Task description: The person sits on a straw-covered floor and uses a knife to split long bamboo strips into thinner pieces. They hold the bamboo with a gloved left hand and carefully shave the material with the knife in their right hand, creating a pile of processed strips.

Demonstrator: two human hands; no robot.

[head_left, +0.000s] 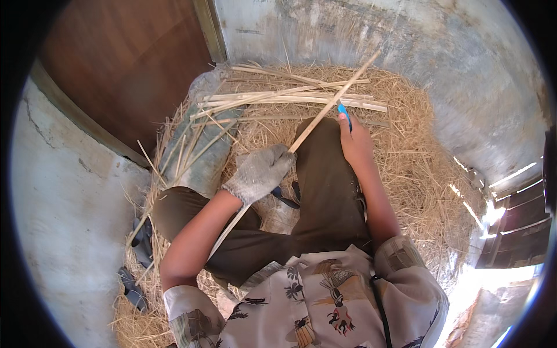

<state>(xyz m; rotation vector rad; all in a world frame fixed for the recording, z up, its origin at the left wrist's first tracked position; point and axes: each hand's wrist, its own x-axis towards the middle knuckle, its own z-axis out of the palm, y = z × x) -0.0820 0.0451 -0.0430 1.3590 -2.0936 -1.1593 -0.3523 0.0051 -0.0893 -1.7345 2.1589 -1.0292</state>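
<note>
Far left: pale, cracked wall (64,220); next to it a brown door (127,64) in a wooden frame. Lower left, two dark objects (133,289) lie by the wall among loose straw-like shavings; kind uncertain.

Left-centre: grey-green slab (209,171), several thin strips lying across it. To its right, the left hand (260,174) in a dirty pale knitted glove. Left grip: fingers closed round a long pale strip (361,73), above the gap between the bent legs. Strip slants from the glove up and rightward over the right knee, far end near the back wall; a pale length also runs from beneath the glove toward the lap, apparently the same piece. Small dark item (285,198) just below the glove, partly covered; cannot identify.

Centre, beyond the knees: loose bundle of similar strips (278,100), mostly lying crosswise on the shavings, some overlapping. The held strip crosses above it.

Right of centre: right hand (355,139), bare, beside the right knee. Right grip: closed round a blue-handled tool (342,109), thumb along the handle; its tip is at the held strip, contact not certain. Thick bed of shavings (412,180) spreads to the right. Far right: stained wall (481,87), then dark slats (516,226) with bright light through the gaps.
</note>
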